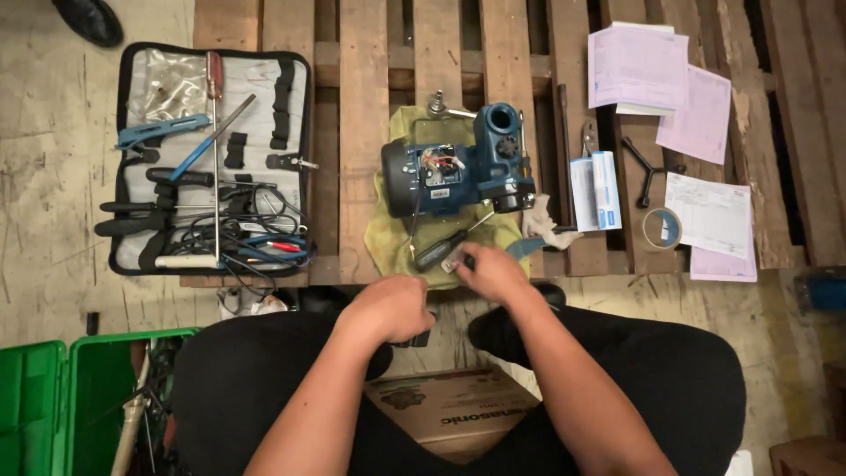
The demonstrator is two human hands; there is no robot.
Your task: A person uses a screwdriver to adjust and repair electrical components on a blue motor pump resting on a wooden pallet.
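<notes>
A blue electric pump motor point(458, 163) lies on a yellow cloth point(388, 242) on a wooden pallet, its terminal box open with wires showing. A black-handled screwdriver point(441, 249) rests on the cloth just in front of it. My right hand point(492, 271) is at the cloth's near edge, fingers closed around a small dark and metallic part next to the screwdriver handle. My left hand point(392, 308) is curled into a fist below it, over a small dark object; what it grips is hidden.
An open tool roll point(211, 159) with screwdrivers, pliers and wires lies left. Papers point(679, 97), a small white-and-blue box point(595, 189), a tape roll point(661, 227) and a three-armed wrench point(648, 172) sit right. A green crate point(79, 397) is at lower left, a cardboard box point(449, 410) between my knees.
</notes>
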